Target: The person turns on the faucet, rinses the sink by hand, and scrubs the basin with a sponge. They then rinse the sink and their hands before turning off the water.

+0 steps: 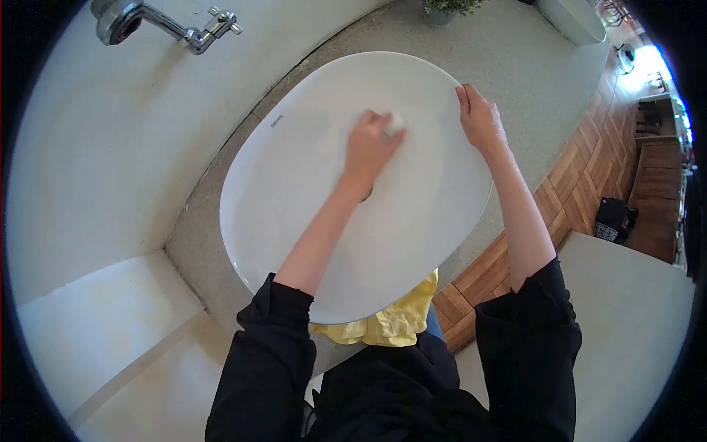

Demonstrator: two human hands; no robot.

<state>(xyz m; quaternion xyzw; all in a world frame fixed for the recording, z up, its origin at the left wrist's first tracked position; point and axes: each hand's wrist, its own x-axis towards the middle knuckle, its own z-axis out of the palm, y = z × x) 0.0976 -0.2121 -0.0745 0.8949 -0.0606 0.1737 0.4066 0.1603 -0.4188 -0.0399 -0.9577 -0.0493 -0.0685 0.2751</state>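
Observation:
A white oval wash basin (294,199) with a small dark mark on its inner left wall fills the middle of the head view. My left hand (370,147) is inside it, blurred by motion, with the fingers curled around a small white sponge-like piece (396,124) pressed near the basin's inner surface. At the upper right rim is my right hand (480,118), closed over the basin's edge with the thumb on the inner side. Its other fingers are partly hidden. A yellow cloth (398,322) hangs below the near rim, in front of my body.
A chrome wall faucet (202,37) juts out at upper left. The basin stands on a grey stone counter (526,81) bearing a potted plant (442,13) and another white basin (578,20). Parquet floor (582,158) and a black bag (616,219) lie to the right.

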